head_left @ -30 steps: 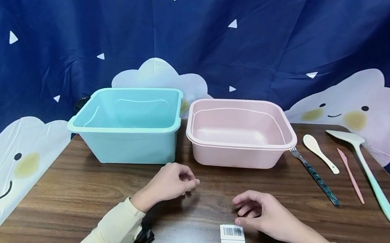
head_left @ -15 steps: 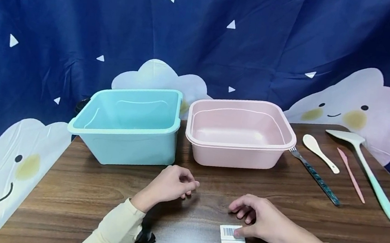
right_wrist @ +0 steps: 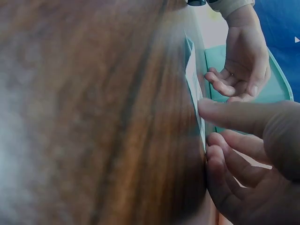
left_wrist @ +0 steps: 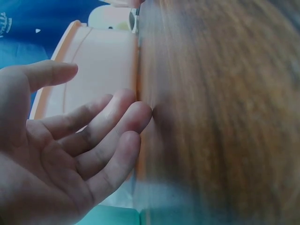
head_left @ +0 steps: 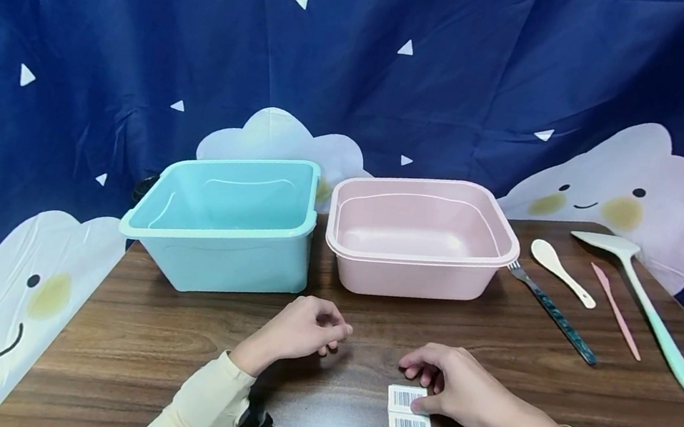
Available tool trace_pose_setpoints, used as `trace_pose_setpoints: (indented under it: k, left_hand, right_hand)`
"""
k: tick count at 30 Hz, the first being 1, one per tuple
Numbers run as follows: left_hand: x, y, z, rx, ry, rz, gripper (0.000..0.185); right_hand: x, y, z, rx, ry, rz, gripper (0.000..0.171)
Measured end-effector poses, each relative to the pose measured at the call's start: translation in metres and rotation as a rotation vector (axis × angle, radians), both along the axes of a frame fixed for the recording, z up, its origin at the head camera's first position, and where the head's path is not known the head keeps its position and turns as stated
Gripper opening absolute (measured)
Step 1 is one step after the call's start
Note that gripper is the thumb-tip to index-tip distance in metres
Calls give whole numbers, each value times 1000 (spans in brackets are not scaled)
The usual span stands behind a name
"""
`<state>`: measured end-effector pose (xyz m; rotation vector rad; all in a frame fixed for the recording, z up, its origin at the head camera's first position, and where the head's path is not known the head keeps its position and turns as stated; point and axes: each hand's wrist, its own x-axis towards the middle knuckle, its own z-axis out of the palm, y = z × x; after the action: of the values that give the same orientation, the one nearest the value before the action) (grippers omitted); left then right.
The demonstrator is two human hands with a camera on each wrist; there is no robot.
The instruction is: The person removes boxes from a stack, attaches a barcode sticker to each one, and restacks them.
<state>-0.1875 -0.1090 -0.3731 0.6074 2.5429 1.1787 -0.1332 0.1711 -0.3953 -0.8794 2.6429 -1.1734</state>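
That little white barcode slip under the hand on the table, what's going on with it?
A person in cream sleeves sits at a dark wooden table. Their right hand presses its thumb on the white paper slip printed with two barcodes, which lies flat on the wood. The left hand rests beside it, fingers loosely curled and holding nothing. Behind stand an empty light-blue plastic tub and an empty pink plastic tub, with a few utensils off to the right.
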Motion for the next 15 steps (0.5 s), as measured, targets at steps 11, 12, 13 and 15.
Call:
trace_pose_setpoints:
  k: [11, 12, 13, 15]
  left_hand:
    - [-2, 0, -2, -3, 0, -12, 18]
    - [-2, 0, -2, -3, -1, -13, 18]
    - [-2, 0, -2, -4, -1, -13, 18]
    - [-2, 0, -2, -5, -2, -16, 18]
  right_hand:
    - [-3, -2, 0, 31, 49, -51, 35]
    - [-3, -3, 0, 31, 49, -51, 35]
    - [-3, -3, 0, 32, 49, -51, 35]
    - [-4, -3, 0, 33, 44, -52, 33]
